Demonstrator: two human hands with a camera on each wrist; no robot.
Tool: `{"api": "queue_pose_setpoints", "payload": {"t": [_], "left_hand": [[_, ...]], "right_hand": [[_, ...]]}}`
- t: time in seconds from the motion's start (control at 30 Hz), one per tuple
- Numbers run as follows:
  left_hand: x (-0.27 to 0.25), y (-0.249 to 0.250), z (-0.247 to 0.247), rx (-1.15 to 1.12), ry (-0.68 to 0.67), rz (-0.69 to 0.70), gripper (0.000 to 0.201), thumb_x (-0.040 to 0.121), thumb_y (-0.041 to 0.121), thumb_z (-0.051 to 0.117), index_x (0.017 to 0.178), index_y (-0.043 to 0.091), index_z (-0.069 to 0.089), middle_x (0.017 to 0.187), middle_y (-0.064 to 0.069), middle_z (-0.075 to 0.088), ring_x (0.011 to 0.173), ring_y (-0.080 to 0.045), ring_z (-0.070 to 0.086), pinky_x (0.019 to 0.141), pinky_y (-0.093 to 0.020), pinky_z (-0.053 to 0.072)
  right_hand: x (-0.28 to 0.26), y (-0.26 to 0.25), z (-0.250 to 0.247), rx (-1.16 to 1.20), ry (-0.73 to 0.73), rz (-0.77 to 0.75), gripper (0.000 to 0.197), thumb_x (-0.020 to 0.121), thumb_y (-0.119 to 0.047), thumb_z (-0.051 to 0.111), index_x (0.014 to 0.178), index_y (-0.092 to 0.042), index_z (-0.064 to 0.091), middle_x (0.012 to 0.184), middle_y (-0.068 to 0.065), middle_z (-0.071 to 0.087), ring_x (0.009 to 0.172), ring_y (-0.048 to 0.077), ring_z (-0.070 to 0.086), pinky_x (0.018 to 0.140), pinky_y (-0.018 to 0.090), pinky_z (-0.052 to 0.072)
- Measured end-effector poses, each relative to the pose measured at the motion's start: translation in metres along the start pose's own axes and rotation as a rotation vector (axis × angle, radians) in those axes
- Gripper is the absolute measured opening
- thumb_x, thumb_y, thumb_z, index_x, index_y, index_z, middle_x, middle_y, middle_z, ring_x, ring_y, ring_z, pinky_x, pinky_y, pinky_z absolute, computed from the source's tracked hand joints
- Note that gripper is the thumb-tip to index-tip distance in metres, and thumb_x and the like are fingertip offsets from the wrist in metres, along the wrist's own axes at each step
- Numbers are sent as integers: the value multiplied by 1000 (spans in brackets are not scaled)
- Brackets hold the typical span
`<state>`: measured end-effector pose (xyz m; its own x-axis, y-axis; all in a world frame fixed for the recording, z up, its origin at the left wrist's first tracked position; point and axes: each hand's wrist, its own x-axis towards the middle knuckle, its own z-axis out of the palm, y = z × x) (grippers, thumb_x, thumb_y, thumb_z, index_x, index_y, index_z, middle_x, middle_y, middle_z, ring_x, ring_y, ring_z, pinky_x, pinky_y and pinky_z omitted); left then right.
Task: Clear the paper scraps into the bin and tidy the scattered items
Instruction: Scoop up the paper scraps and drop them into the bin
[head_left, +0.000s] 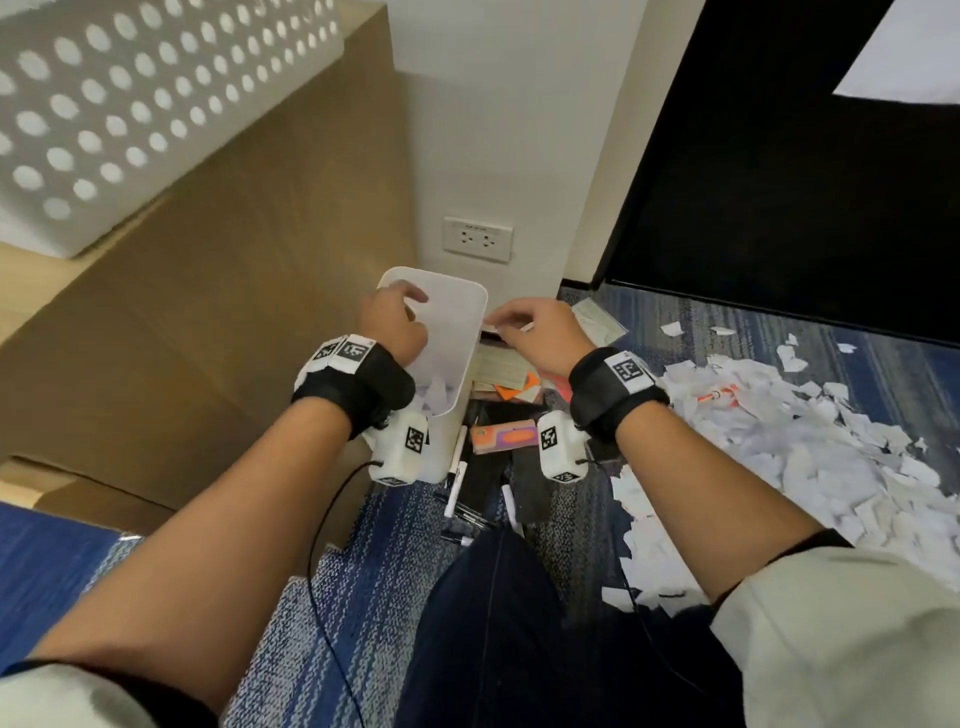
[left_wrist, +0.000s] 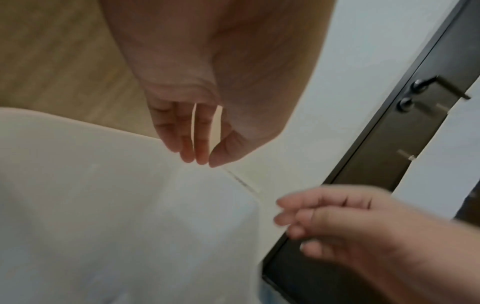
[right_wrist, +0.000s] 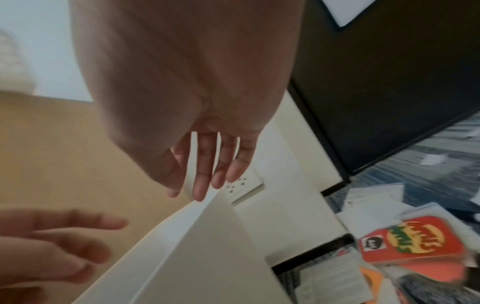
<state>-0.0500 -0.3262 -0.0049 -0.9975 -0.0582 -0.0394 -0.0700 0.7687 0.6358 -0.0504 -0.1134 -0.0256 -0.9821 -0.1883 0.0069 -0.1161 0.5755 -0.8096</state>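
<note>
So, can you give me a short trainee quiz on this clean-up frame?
1. True or false: the white bin already holds some paper scraps.
2. Where does the big pile of scraps lie? A) on the carpet, on the person's right; B) on a shelf; C) on a chair.
3. Which hand hangs over the bin's opening, fingers relaxed and holding nothing?
Key: 1 true; 2 A; 3 the left hand.
</note>
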Motion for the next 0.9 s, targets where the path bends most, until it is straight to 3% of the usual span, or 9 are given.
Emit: {"api": "queue_pose_setpoints", "payload": {"t": [0.07,0.2,0.3,0.4,0.53,0.67,0.77,0.83,0.9], "left_hand": [[4,29,8,-99,74,46,34,78,4,52,105,22,62,88,0,62,80,-17,56,73,-27,44],[2,95,59,-212,34,161,31,79,6,56,106,22,59,74,7,51,72,-16,52,64,-27,38],[-3,130,121,-215,-86,249,33,80,7,58,110,21,57,81,2,54,74,-18,53,64,-29,41],[-6,149,192,-58,-266,278,39,81,14,62,119,21,55,104,-8,58,92,-25,57,77,-32,45],[-10,166,289,88,-463,215,47,84,21,62,130,19,53,118,-11,54,106,-28,56,95,-34,44],[-18,176,374,123,-629,86,55,84,22,64,136,21,47,136,-13,50,116,-35,56,100,-42,47],[-31,177,430,185,-863,-15,86,82,42,70,151,22,22,150,-16,37,123,-39,50,102,-49,44],[-45,172,463,203,-942,-86,121,69,58,76,155,19,1,159,-14,21,138,-38,35,109,-51,36],[-59,170,495,147,-953,-145,134,65,62,78,153,20,-13,162,-13,4,146,-37,19,114,-52,27]], "right_hand": [[-10,28,-29,12,52,94,22,91,-4,59,102,-16,75,103,1,72,94,12,65,82,11,50],[-51,102,-97,-21,198,304,21,90,-6,62,96,-22,74,103,4,72,99,19,66,93,28,51],[-99,162,-148,-104,266,491,18,90,-8,62,101,-17,74,111,6,70,106,20,63,96,29,48],[-149,227,-188,-245,294,726,22,86,-15,67,108,-17,72,125,10,64,116,28,58,97,28,43],[-216,313,-213,-311,183,1140,61,85,-33,72,139,-21,47,148,20,34,129,42,43,109,43,39],[-273,375,-210,-283,126,1333,103,72,-51,77,152,-18,21,154,19,17,138,46,27,109,51,30],[-303,407,-202,-322,153,1377,120,57,-74,72,150,-19,20,152,20,20,137,48,26,111,56,27],[-312,415,-200,-288,265,1366,114,66,-62,79,151,-21,15,154,24,13,137,52,25,112,58,28],[-316,422,-204,-262,324,1290,117,70,-55,81,154,-22,7,157,26,5,141,51,19,114,58,25]]}}
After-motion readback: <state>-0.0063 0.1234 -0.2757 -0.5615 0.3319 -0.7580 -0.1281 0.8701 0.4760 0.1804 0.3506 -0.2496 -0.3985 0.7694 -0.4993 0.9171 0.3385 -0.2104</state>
